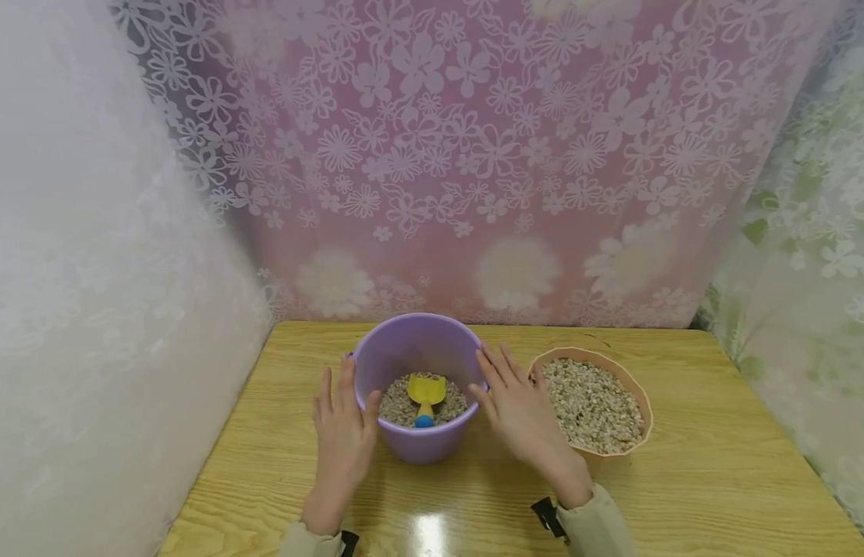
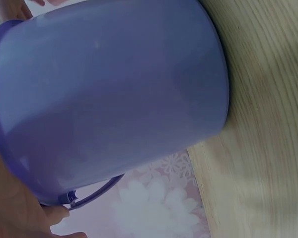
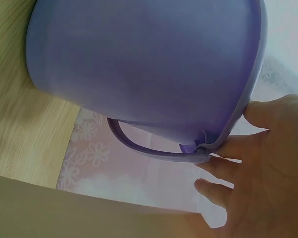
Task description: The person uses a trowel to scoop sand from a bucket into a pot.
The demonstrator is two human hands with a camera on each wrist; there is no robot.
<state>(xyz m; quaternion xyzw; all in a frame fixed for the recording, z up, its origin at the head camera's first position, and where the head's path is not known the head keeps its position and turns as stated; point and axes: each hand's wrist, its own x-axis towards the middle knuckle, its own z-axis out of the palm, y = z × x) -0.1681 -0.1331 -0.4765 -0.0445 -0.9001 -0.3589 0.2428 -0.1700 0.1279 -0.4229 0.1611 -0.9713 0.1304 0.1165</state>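
Purple bucket (image 1: pixel 423 447) upright on table (image 1: pixel 710 449), between both hands (image 1: pixel 344 442).

Purple bucket (image 1: pixel 421 449), handle (image 3: pixel 164 156) down, upright on the table (image 1: pixel 717 464), pale granules (image 1: pixel 397 408) and a yellow, blue-ended scoop (image 1: pixel 426 390) inside.

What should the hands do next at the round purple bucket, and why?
Maybe the right hand should reach for the blue-ended yellow shovel: it lies unheld on pale grains in the round purple bucket, blue end facing the near side, while the left hand is at the rim.
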